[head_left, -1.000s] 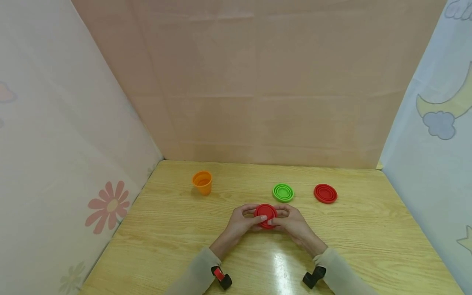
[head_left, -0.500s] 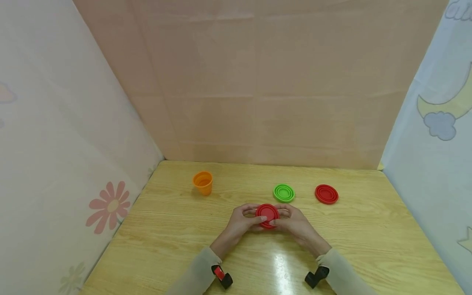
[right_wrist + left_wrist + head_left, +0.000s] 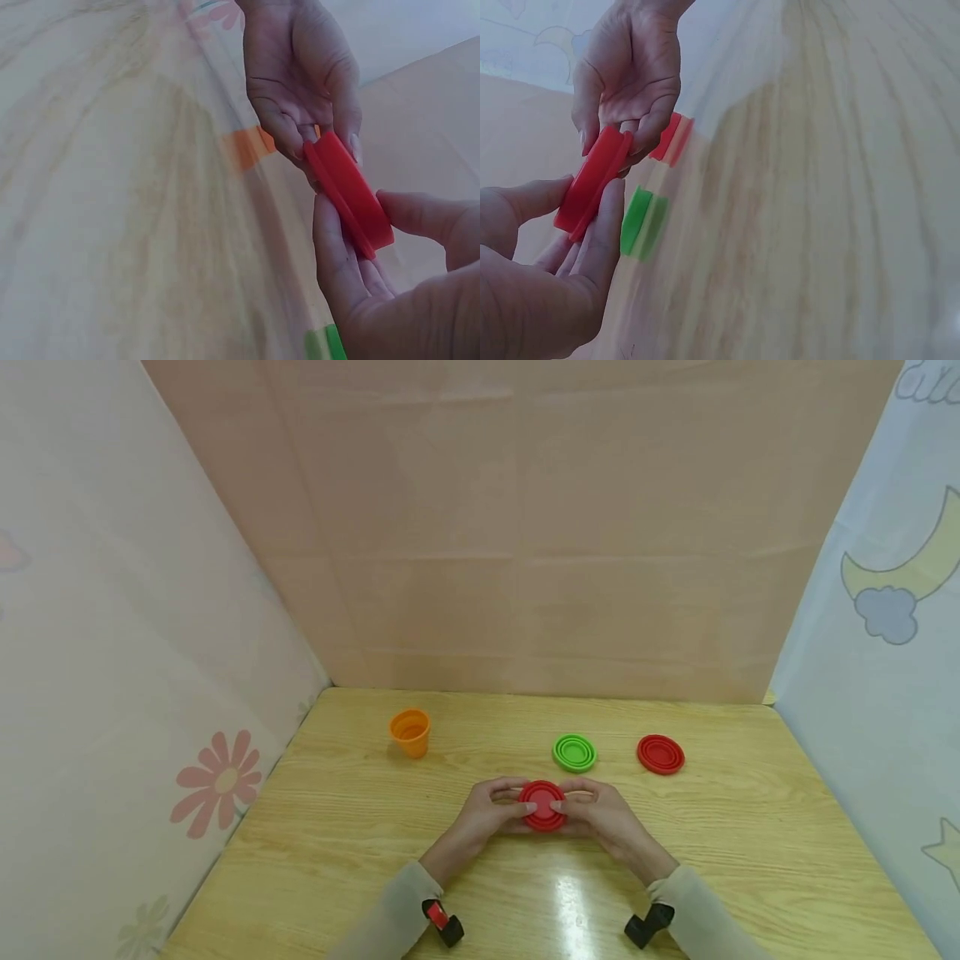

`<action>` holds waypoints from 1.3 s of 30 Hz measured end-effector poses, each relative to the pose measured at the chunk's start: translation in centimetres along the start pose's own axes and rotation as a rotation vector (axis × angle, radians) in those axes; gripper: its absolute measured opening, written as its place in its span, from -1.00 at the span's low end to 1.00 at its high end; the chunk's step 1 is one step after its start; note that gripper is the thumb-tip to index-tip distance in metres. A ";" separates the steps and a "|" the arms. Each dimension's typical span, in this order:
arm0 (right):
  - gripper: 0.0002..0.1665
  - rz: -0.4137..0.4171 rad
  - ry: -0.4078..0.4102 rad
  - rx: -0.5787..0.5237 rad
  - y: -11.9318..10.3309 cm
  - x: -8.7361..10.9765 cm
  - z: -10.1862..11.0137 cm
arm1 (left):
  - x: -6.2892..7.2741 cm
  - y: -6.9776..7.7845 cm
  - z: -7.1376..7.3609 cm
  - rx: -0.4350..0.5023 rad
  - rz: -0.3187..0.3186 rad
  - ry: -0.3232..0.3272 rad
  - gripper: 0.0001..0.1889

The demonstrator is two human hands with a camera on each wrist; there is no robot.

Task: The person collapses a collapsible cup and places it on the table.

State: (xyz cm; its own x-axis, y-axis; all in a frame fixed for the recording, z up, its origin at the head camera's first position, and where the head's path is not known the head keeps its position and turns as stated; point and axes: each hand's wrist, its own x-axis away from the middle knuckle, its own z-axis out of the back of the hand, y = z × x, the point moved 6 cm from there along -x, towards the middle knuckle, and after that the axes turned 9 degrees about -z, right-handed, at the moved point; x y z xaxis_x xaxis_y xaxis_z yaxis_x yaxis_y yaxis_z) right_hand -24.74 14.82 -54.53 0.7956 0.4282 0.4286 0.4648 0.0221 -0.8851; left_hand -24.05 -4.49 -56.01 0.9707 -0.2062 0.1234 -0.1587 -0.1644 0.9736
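Between both hands, above the near middle of the table, is a flattened red collapsible cup (image 3: 542, 793), its ringed round face turned up toward the head camera. My left hand (image 3: 482, 811) pinches its left side, thumb on the face and fingers behind. My right hand (image 3: 604, 817) pinches the right side in the same way. Both wrist views show the red cup (image 3: 592, 184) edge-on as a thick disc with a flange, tilted and held off the table. Parts of the fingers behind it are hidden in the head view.
Beyond the hands lie a flattened green collapsible cup (image 3: 574, 753) and, to its right, another flattened red cup (image 3: 661, 755). An orange cup (image 3: 410, 732), expanded, stands at the back left. Cloth walls (image 3: 517, 527) border the wooden table (image 3: 337, 827) at the back and sides.
Both hands keep hold of the red cup, which has dropped slightly in view. The right thumb has shifted from the face's lower part toward its right side.
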 end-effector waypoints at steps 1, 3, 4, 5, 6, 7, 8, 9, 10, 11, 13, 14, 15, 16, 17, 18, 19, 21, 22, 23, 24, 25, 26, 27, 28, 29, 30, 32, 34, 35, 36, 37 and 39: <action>-0.43 0.000 -0.002 -0.001 0.1 0.0 -0.1 | 0.1 0.0 0.0 0.003 0.011 0.001 -0.56; -0.43 -0.001 -0.004 -0.003 0.3 0.0 -0.2 | 0.2 -0.1 0.0 -0.011 0.021 0.002 -0.55; -0.43 -0.001 -0.004 -0.004 0.4 0.0 -0.2 | 0.3 -0.1 0.0 -0.021 0.028 0.004 -0.56; -0.43 -0.002 -0.002 -0.007 0.5 0.0 -0.3 | 0.4 -0.1 0.0 -0.029 0.032 0.006 -0.56; -0.43 -0.004 0.000 -0.010 0.6 0.0 -0.4 | 0.4 -0.1 0.0 -0.040 0.035 0.007 -0.56; -0.44 -0.005 0.003 -0.013 0.6 0.0 -0.4 | 0.4 -0.1 0.0 -0.049 0.036 0.008 -0.57; -0.45 -0.005 0.005 -0.016 0.6 0.0 -0.5 | 0.4 -0.1 0.1 -0.059 0.034 0.009 -0.58; -0.45 -0.004 0.008 -0.017 0.6 0.0 -0.5 | 0.5 -0.2 0.1 -0.060 0.038 0.011 -0.59; -0.46 -0.003 0.010 -0.020 0.6 0.0 -0.5 | 0.5 -0.2 0.1 -0.065 0.035 0.011 -0.59; -0.46 -0.003 0.011 -0.023 0.6 0.0 -0.6 | 0.5 -0.2 0.2 -0.066 0.031 0.011 -0.60; -0.47 -0.004 0.010 -0.031 0.7 0.0 -0.6 | 0.5 -0.2 0.2 -0.067 0.024 0.011 -0.60; -0.47 -0.004 0.008 -0.034 0.7 0.0 -0.6 | 0.5 -0.2 0.3 -0.061 0.023 0.010 -0.61; -0.47 -0.002 0.005 -0.035 0.8 0.0 -0.6 | 0.4 -0.3 0.3 -0.056 0.021 0.009 -0.60; -0.46 -0.003 0.005 -0.032 0.8 -0.1 -0.6 | 0.4 -0.3 0.4 -0.049 0.021 0.009 -0.60; -0.45 -0.003 0.001 -0.029 0.9 -0.1 -0.6 | 0.4 -0.3 0.5 -0.043 0.023 0.007 -0.59; -0.44 -0.001 -0.002 -0.022 0.9 -0.1 -0.6 | 0.4 -0.4 0.6 -0.037 0.026 0.005 -0.58; -0.42 0.004 -0.004 -0.010 1.0 -0.1 -0.6 | 0.4 -0.5 0.8 -0.030 0.032 0.003 -0.58; -0.38 0.021 -0.005 0.027 1.0 -0.1 -0.6 | 0.4 -0.6 1.1 -0.020 0.045 0.000 -0.56; -0.36 0.029 -0.001 0.054 1.0 -0.1 -0.5 | 0.4 -0.7 1.2 -0.014 0.053 -0.003 -0.56; -0.34 0.042 0.000 0.081 0.9 0.0 -0.5 | 0.4 -0.7 1.4 -0.009 0.061 -0.006 -0.56; -0.32 0.055 0.002 0.111 0.9 0.0 -0.4 | 0.4 -0.8 1.5 -0.001 0.070 -0.006 -0.56; -0.30 0.067 0.001 0.135 0.8 0.1 -0.4 | 0.4 -0.9 1.6 0.007 0.078 -0.008 -0.56; -0.28 0.078 -0.004 0.159 0.8 0.2 -0.4 | 0.5 -0.9 1.7 0.017 0.085 -0.011 -0.55; -0.28 0.084 -0.003 0.180 0.8 0.2 -0.3 | 0.5 -0.9 1.8 0.024 0.091 -0.014 -0.55; -0.26 0.095 -0.013 0.200 0.7 0.3 -0.4 | 0.6 -0.9 1.8 0.030 0.097 -0.019 -0.54; -0.24 0.104 -0.024 0.216 0.6 0.3 -0.5 | 0.6 -0.9 1.9 0.035 0.102 -0.025 -0.54; -0.23 0.115 -0.037 0.232 0.6 0.3 -0.5 | 0.6 -0.9 1.9 0.032 0.102 -0.035 -0.54; -0.23 0.130 -0.045 0.267 0.5 0.3 -0.7 | 0.6 -0.8 1.9 0.031 0.104 -0.055 -0.54; -0.22 0.145 -0.051 0.300 0.3 0.2 -0.8 | 0.6 -0.8 1.8 0.036 0.107 -0.071 -0.54; -0.22 0.157 -0.059 0.313 0.2 0.2 -0.9 | 0.6 -0.7 1.8 0.045 0.107 -0.075 -0.53; -0.22 0.162 -0.060 0.323 0.2 0.1 -1.0 | 0.7 -0.6 1.8 0.052 0.102 -0.080 -0.53; -0.21 0.167 -0.062 0.331 0.1 0.1 -1.0 | 0.7 -0.6 1.8 0.070 0.108 -0.081 -0.52; -0.20 0.168 -0.064 0.345 0.0 0.2 -1.1 | 0.9 -0.6 1.7 0.100 0.118 -0.084 -0.52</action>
State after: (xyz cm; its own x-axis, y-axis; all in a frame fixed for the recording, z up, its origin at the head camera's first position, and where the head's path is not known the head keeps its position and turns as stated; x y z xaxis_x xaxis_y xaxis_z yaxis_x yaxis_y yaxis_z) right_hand -24.14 13.88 -54.29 0.8189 0.5065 0.2698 0.1634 0.2449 -0.9557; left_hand -23.43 -6.22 -56.78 0.9263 -0.3090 0.2156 -0.2924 -0.2286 0.9286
